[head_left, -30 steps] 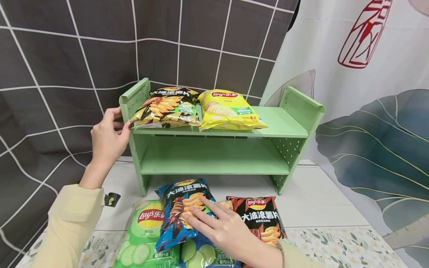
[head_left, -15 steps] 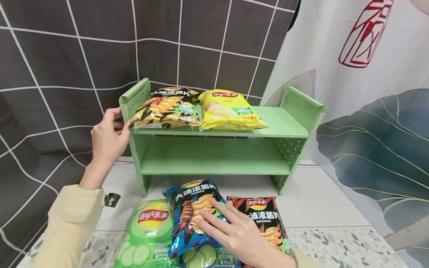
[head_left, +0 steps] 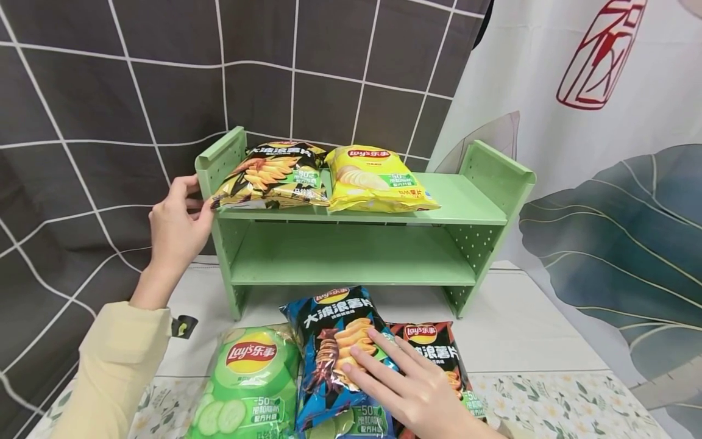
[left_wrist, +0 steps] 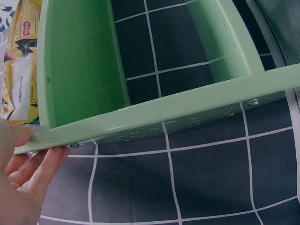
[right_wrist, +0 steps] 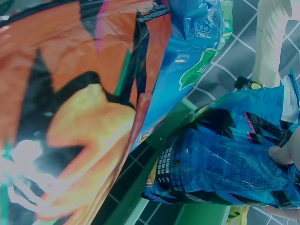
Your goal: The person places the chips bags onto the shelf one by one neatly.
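My left hand (head_left: 178, 222) grips the left side panel of the green shelf (head_left: 351, 253), thumb in front and fingers outside; the left wrist view shows the same hold on the shelf edge. My right hand (head_left: 414, 381) holds a blue-and-black chip bag (head_left: 334, 360) in front of the shelf. Its fingers spread over the printed front, and in the right wrist view the thumb (right_wrist: 281, 153) presses the back. This bag partly covers a lighter blue chip bag (head_left: 370, 421). A green chip bag (head_left: 247, 378) lies to the left, and a red-and-black chip bag (head_left: 425, 341) to the right, partly behind my right hand.
On the top board, a black-and-gold chip bag (head_left: 274, 177) and a yellow chip bag (head_left: 378, 180) lie side by side at left and centre. A dark grid curtain (head_left: 340, 61) hangs behind the shelf. The white table (head_left: 526, 329) has a floral strip in front.
The blue-and-black chip bag has moved right with my right hand, uncovering more of the green bag and hiding more of the red-and-black one. My left hand stays on the shelf panel.
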Demonstrator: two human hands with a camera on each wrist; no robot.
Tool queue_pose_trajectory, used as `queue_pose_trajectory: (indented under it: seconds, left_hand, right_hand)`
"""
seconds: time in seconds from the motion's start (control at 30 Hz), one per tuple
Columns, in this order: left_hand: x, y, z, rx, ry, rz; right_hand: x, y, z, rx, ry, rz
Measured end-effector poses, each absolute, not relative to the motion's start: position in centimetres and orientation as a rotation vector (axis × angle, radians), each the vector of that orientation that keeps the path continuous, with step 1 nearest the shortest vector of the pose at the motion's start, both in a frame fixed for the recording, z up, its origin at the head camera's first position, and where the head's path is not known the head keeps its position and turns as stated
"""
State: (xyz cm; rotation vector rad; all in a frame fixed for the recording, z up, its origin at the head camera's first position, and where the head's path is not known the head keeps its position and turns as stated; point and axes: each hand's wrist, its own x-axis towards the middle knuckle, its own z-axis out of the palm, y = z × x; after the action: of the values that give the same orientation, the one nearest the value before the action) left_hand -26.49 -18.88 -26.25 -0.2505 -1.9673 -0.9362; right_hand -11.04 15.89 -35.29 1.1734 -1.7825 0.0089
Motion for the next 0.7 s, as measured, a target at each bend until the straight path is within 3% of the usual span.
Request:
queue_pose_trajectory:
  seconds: [0.7]
  left_hand:
    - [-26.5,-18.9,-26.2,-0.248,-1.969,-0.934]
  right_hand:
    - [-9.0,18.9,-33.3,1.036,-1.697,0.094]
